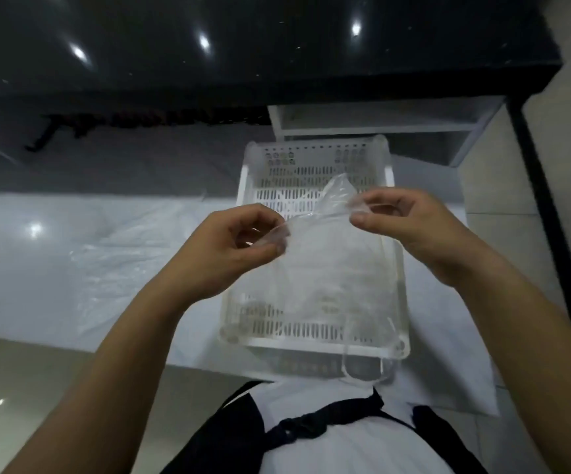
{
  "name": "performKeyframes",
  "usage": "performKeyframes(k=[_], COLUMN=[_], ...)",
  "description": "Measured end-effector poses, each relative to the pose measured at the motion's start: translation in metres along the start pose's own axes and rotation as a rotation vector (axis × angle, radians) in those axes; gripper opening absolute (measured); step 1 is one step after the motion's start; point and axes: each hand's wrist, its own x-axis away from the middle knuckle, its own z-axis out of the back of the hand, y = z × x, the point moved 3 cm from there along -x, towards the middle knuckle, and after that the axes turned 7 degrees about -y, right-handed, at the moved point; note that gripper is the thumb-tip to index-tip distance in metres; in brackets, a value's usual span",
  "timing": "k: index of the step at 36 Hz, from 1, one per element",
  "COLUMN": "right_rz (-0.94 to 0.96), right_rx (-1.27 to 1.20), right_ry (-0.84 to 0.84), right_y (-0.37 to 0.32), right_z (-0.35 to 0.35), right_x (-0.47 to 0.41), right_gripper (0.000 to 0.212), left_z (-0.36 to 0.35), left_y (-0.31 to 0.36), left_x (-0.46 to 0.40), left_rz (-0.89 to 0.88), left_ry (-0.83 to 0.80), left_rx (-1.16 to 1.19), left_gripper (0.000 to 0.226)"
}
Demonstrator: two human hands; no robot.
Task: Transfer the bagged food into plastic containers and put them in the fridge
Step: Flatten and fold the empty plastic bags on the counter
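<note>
Nearest the camera, a white shirt (345, 439) with a black strap (311, 424) across it fills the bottom of the view. Just beyond it, both forearms reach forward and hold a clear plastic bag (325, 265) up over a white slotted basket (246, 186). Left hand (239, 241): its grip is narrow, thumb and fingers pinching the bag's upper left edge. Right hand (410, 220): its grip is also narrow, fingertips pinching the upper right edge, so the top of the bag is stretched between the two hands. Its body hangs down inside the outline of the basket, and a looped handle of it shows at the basket's near rim. What the bag contains cannot be made out through the film.

Under the basket lies a pale white sheet (37, 268), with a second crumpled clear plastic film (123, 261) spread on it to the left of the hands. A glossy tiled floor (37, 371) shows at lower left. Beyond the basket a dark glossy bench (243, 46) reflects ceiling lights, and a white shelf frame (380, 131) sits beneath its right part.
</note>
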Motion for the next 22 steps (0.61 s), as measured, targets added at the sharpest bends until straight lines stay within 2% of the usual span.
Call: performKeyframes(k=[3, 7, 10, 16, 22], right_rz=[0.123, 0.206, 0.218, 0.19, 0.222], right_rx=[-0.024, -0.094, -0.043, 0.145, 0.385], right_ry=[-0.12, -0.237, -0.28, -0.197, -0.158], right_y=[-0.02, -0.042, -0.055, -0.087, -0.119], right_z=[-0.009, -0.033, -0.055, -0.111, -0.192], right_x=[-0.024, -0.048, -0.063, -0.095, -0.142], right_gripper=[0.027, 0.025, 0.017, 0.003, 0.013], left_z=[0.006, 0.018, 0.028, 0.052, 0.095], left_y=[-0.008, -0.024, -0.034, -0.071, -0.115], left_x=[0.019, 0.051, 0.074, 0.115, 0.146], left_rz=[0.062, 0.174, 0.178, 0.117, 0.053], left_ry=[0.102, 0.185, 0.274, 0.386, 0.519], left_rx=[-0.037, -0.038, 0.101, 0.287, 0.374], left_gripper=[0.019, 0.031, 0.032, 0.038, 0.051])
